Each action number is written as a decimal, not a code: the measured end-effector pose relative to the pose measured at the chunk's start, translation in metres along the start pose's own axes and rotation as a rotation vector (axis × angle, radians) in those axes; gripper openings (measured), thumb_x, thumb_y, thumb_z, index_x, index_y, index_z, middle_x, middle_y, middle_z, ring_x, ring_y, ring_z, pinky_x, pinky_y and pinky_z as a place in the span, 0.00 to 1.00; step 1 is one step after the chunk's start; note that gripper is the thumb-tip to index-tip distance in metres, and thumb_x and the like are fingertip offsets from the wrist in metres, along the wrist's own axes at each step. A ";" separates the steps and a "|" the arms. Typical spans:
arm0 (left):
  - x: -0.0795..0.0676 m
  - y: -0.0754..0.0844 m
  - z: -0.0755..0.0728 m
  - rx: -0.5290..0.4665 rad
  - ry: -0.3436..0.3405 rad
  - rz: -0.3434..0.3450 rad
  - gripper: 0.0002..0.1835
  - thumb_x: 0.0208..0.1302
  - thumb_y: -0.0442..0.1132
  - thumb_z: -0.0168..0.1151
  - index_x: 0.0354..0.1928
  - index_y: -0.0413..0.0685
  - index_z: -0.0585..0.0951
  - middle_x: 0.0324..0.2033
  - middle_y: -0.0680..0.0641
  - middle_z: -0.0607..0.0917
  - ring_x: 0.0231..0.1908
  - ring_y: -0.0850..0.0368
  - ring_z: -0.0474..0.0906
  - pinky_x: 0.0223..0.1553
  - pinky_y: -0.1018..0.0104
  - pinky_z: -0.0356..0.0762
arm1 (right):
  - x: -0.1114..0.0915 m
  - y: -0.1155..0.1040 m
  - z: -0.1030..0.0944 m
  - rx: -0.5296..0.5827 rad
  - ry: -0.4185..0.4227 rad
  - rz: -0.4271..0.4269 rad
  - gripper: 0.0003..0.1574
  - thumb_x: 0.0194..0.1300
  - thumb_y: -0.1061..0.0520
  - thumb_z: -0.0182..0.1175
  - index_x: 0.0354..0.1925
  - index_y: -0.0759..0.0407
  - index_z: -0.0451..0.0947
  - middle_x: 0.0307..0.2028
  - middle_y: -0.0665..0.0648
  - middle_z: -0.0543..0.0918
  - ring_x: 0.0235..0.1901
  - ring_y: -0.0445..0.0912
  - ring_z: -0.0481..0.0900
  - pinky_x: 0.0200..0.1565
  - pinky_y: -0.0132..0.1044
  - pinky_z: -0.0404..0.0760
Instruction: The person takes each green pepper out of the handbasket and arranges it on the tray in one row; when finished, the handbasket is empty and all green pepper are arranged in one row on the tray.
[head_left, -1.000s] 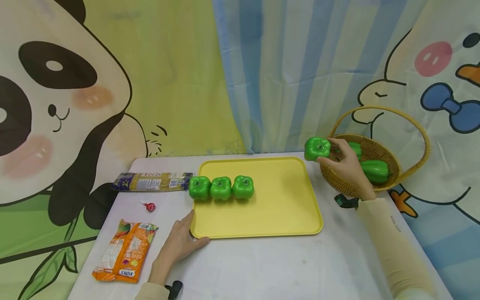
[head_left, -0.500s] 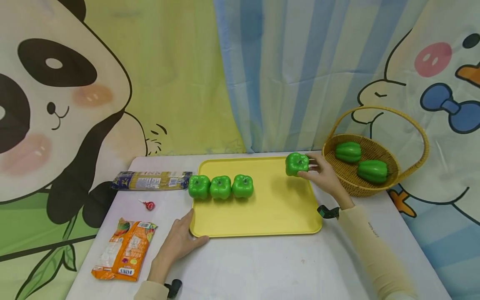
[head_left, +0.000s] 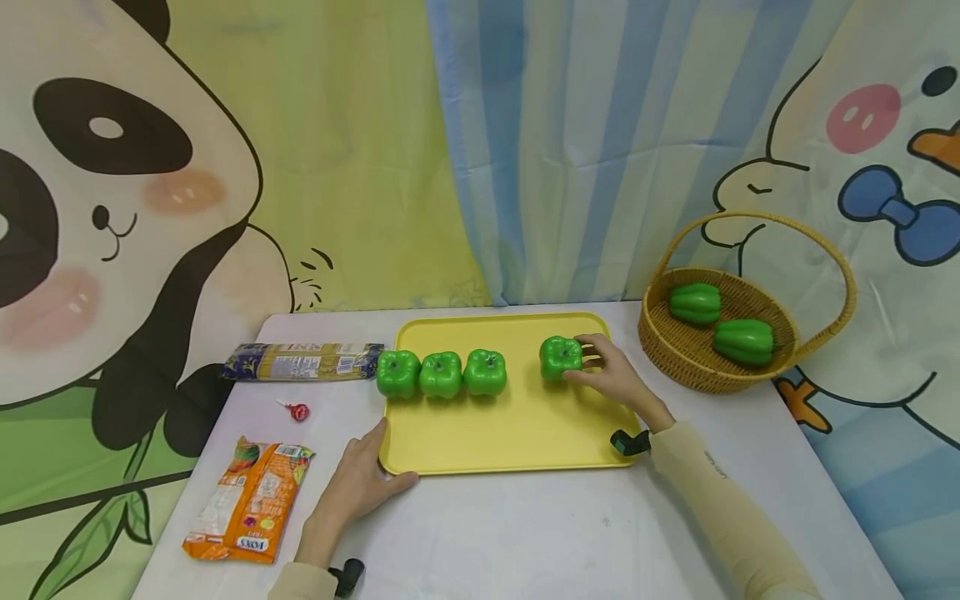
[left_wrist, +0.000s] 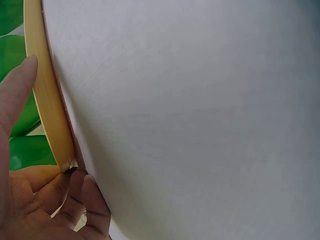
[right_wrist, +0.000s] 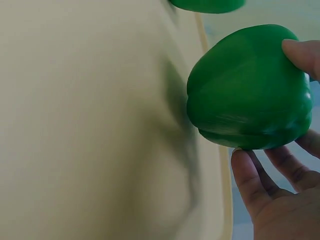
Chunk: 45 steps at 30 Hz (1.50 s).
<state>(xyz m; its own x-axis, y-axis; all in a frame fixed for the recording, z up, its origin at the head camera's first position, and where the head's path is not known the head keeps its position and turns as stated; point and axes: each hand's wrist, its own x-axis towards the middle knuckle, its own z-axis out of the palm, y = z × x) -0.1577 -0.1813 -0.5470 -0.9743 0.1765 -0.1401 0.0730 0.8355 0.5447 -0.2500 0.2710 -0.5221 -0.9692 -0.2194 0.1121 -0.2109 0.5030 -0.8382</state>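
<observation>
Panda-printed curtain (head_left: 360,158) behind white-covered table (head_left: 517,533). Yellow tray (head_left: 510,437); left hand (head_left: 358,479) holds its near left corner between thumb and bent fingers (good brace against sliding). Right hand (head_left: 615,372) pinches green bell pepper (head_left: 559,358) just above tray, right of three-pepper row (head_left: 441,376); best lowered gently, stem up, in line, released only once seated.

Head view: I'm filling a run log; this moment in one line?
right hand: holds green pepper over tray | left hand: holds tray corner | row: three peppers | basket: two peppers

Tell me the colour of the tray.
The tray is yellow, seen best in the head view.
</observation>
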 end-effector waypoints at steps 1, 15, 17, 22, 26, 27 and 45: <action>0.000 0.000 0.000 0.000 0.000 0.001 0.64 0.49 0.65 0.75 0.80 0.46 0.51 0.77 0.42 0.63 0.63 0.46 0.70 0.66 0.47 0.69 | 0.000 0.000 0.002 -0.001 -0.010 0.002 0.45 0.62 0.54 0.71 0.71 0.64 0.63 0.66 0.68 0.71 0.60 0.64 0.75 0.61 0.59 0.77; 0.000 -0.001 0.000 0.004 0.003 0.004 0.64 0.49 0.65 0.75 0.80 0.46 0.51 0.77 0.41 0.63 0.63 0.45 0.70 0.67 0.45 0.68 | 0.006 -0.009 0.024 0.004 -0.056 0.005 0.44 0.65 0.49 0.69 0.71 0.61 0.63 0.65 0.66 0.72 0.59 0.62 0.77 0.59 0.56 0.79; 0.000 -0.001 -0.001 0.006 0.007 0.003 0.64 0.49 0.66 0.75 0.80 0.46 0.51 0.76 0.41 0.64 0.59 0.47 0.71 0.65 0.47 0.70 | 0.007 -0.011 0.029 0.001 -0.054 -0.005 0.44 0.64 0.48 0.69 0.71 0.60 0.64 0.64 0.65 0.73 0.58 0.62 0.78 0.58 0.55 0.80; 0.000 -0.002 -0.002 0.025 0.002 -0.010 0.64 0.49 0.66 0.74 0.80 0.48 0.50 0.76 0.42 0.64 0.53 0.50 0.71 0.61 0.49 0.73 | 0.009 -0.017 0.039 0.003 -0.079 -0.019 0.45 0.64 0.45 0.69 0.71 0.59 0.64 0.62 0.63 0.74 0.58 0.60 0.78 0.58 0.53 0.81; 0.000 -0.003 -0.001 0.021 0.000 -0.004 0.64 0.50 0.66 0.74 0.80 0.47 0.50 0.77 0.42 0.63 0.55 0.48 0.71 0.63 0.48 0.72 | 0.009 -0.021 0.044 0.008 -0.087 -0.012 0.45 0.63 0.45 0.70 0.70 0.58 0.64 0.62 0.63 0.74 0.57 0.60 0.78 0.58 0.53 0.81; 0.000 -0.002 -0.001 0.017 0.000 -0.002 0.64 0.50 0.66 0.74 0.80 0.47 0.50 0.77 0.41 0.63 0.56 0.48 0.71 0.63 0.47 0.71 | 0.008 -0.022 0.044 0.010 -0.085 -0.012 0.44 0.63 0.45 0.70 0.70 0.58 0.64 0.62 0.63 0.74 0.57 0.60 0.78 0.58 0.53 0.81; 0.000 -0.002 0.000 0.022 -0.006 -0.012 0.63 0.50 0.65 0.75 0.80 0.48 0.50 0.76 0.42 0.64 0.55 0.49 0.71 0.63 0.47 0.72 | 0.007 -0.027 0.048 -0.001 -0.100 -0.004 0.47 0.63 0.44 0.70 0.71 0.58 0.62 0.66 0.63 0.71 0.59 0.60 0.76 0.58 0.53 0.80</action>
<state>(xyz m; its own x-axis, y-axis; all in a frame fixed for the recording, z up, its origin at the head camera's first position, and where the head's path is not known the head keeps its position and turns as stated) -0.1579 -0.1831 -0.5484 -0.9738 0.1693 -0.1519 0.0657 0.8487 0.5248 -0.2447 0.2159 -0.5239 -0.9508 -0.3038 0.0613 -0.2147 0.5029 -0.8373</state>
